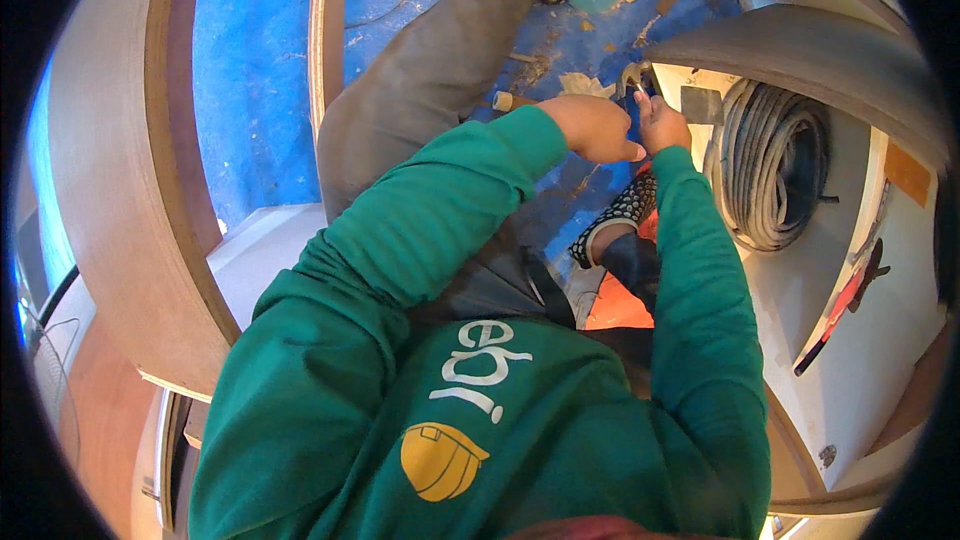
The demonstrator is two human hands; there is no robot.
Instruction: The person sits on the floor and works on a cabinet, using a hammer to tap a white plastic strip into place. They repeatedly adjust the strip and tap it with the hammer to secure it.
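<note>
My left hand (595, 128), knuckles up, is curled closed at the centre; what it holds, if anything, is hidden under it. Close on its right, my right hand (663, 126) is closed, with thumb and fingers pointing away from me. From its fingertips rises a small curved metal head that looks like a hammer (631, 78); most of the handle is hidden. A short tan cylinder (505, 101) shows beyond my left wrist. To the right of my right hand, a coil of grey hose or cable (770, 165) rests inside a white-lined compartment (845, 240).
Blue sheeting (250, 70) with scraps covers the floor. A curved wooden panel (130, 160) stands at left, beside an upright board edge (328, 30). A dark curved panel (810, 55) overhangs the right side. A red-and-black handled tool (845, 302) lies in the compartment.
</note>
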